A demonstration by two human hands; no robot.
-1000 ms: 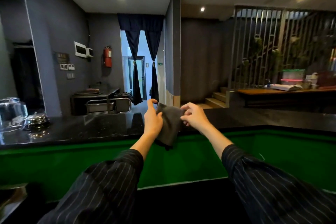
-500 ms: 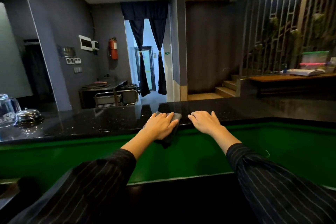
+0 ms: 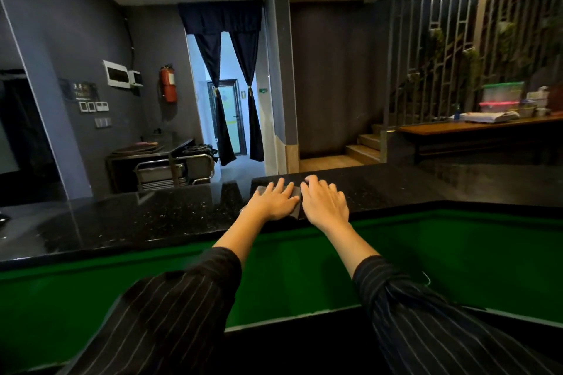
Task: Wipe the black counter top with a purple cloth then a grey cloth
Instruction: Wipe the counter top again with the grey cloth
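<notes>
Flat on the black counter top (image 3: 170, 216), near its front edge, lies the grey cloth (image 3: 295, 195) (mostly hidden). The left hand (image 3: 272, 201) presses it with fingers spread wide; the right hand (image 3: 325, 203), fingers splayed, rests just beside it.

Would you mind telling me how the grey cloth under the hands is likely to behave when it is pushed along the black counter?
The grey cloth lies flat under the left hand, so it is probably soft and floppy, and may bunch if pushed from one edge. The glossy black counter top looks smooth, so the cloth should slide easily. The right hand rests beside it.
</notes>
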